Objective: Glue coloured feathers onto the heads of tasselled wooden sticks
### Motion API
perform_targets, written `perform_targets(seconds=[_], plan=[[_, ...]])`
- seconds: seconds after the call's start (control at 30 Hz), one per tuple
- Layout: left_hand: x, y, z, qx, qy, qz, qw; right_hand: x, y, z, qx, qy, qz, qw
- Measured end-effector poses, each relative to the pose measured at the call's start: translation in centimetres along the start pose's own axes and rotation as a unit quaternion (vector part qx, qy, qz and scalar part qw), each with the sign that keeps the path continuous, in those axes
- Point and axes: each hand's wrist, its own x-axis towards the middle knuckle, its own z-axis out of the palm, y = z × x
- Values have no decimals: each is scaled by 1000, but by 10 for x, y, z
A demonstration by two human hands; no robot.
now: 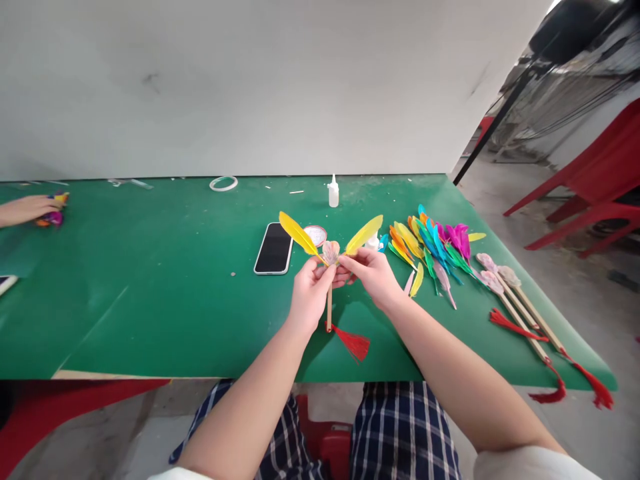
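Observation:
My left hand [314,287] is closed around a wooden-handled fan [331,252] with a small, pale pinkish, petal-like head. One yellow feather [299,233] slants up and left from beside that head. A second yellow feather [365,233] leans the other way, its quill end pinched in my right hand [370,272] near the head. My fingers cover the quill ends, so I cannot tell whether either is fixed on. Below my hands, the handle [329,310] points down, with a red tassel [355,345] hanging from its end.
A phone [273,249] and a round lid-like disc [315,235] lie nearby. Behind stands a white glue bottle [333,192]. Colourful feathers [435,243] and several similar tasselled sticks [520,307] lie right. Far left, another person's hand [27,210] touches colourful pieces.

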Motion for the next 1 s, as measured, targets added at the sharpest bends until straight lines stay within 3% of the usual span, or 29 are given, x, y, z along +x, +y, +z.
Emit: perform_targets(seconds=[0.5, 1.0], plan=[[-1, -1, -1, -2, 19, 16, 1000, 1, 2, 4, 4, -34, -3, 999], [-14, 8, 2, -28, -4, -70, 997, -1, -6, -3, -23, -48, 3, 999]])
